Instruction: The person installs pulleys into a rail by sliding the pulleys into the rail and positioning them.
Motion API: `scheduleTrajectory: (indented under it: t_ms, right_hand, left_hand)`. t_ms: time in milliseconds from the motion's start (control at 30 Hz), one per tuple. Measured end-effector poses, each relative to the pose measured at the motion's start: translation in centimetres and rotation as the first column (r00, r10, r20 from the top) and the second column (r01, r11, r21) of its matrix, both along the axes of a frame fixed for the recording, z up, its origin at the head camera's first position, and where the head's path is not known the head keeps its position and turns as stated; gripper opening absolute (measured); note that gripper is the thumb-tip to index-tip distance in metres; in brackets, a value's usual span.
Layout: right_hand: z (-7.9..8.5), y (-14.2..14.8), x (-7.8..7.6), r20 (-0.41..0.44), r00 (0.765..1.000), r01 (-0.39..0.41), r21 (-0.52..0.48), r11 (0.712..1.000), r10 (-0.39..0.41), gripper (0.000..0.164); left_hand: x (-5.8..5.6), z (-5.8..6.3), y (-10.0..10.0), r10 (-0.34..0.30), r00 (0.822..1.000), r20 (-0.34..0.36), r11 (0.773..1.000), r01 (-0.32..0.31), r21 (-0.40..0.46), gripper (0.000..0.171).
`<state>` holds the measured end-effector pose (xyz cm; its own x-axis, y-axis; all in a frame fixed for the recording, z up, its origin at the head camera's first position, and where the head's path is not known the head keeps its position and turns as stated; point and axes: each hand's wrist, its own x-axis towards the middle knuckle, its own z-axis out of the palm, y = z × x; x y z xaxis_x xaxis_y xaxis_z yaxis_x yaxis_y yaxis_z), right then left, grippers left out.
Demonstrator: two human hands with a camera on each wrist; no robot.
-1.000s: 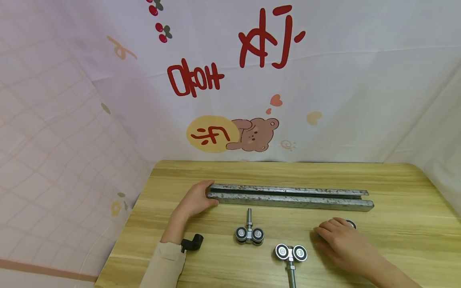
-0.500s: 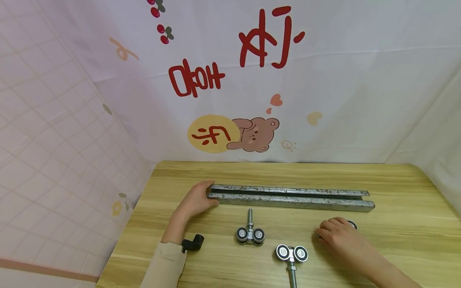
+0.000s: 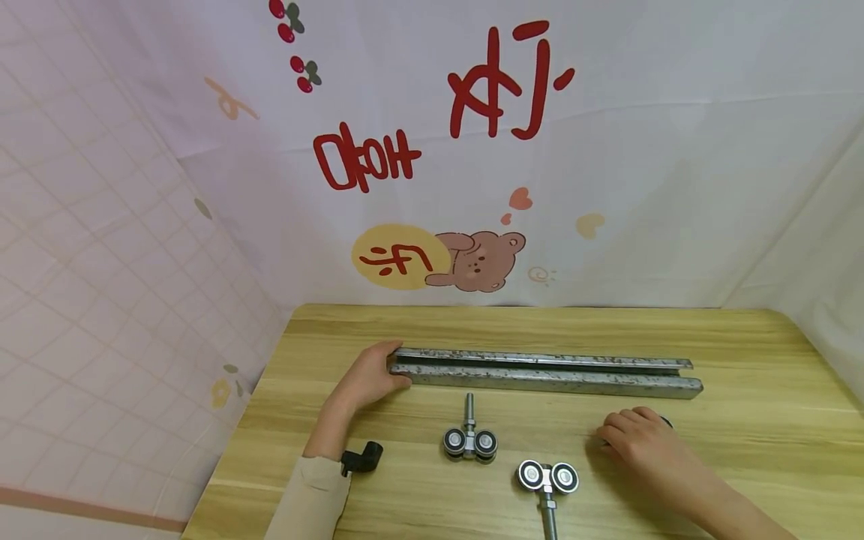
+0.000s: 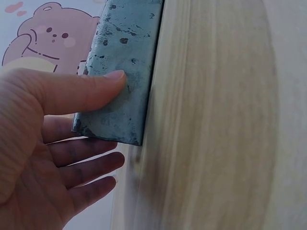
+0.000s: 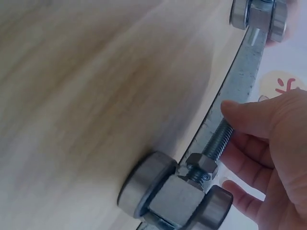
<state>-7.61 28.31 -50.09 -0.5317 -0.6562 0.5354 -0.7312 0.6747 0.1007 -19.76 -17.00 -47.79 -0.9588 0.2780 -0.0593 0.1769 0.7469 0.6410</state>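
My left hand [image 3: 370, 376] grips the left end of a worn steel C-channel track [image 3: 540, 375], slot facing up. In the left wrist view the thumb [image 4: 91, 91] presses the near face, with the fingers behind and past the end. My right hand [image 3: 644, 450] pinches the threaded bolt [image 5: 219, 141] of a roller trolley [image 5: 177, 199]; its wheels point away from the fingers. In the head view that hand covers most of this trolley. Two more trolleys lie in front of the track: one with its bolt towards the track [image 3: 469, 441], another with its bolt towards me [image 3: 547, 478].
A light wooden table [image 3: 513, 326] carries everything, backed by a printed white cloth [image 3: 641, 150] that also hangs at both sides. A black angled fitting [image 3: 364, 456] shows at the left wrist by the beige sleeve [image 3: 310, 491].
My right hand has shifted slightly to the right, and less of its trolley's wheel shows beside it. The left hand, the track and the other two trolleys stay put.
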Motion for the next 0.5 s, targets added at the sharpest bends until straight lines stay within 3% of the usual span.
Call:
scheduleTrajectory:
  t_ms: [500]
  right_hand:
    - [1.9,1.5,0.8,0.001,1.000,0.000,-0.151,0.988,0.001,0.055]
  left_hand:
    - [0.1,0.2,0.1,0.003,1.000,0.012,1.000,-0.003,0.013,0.078]
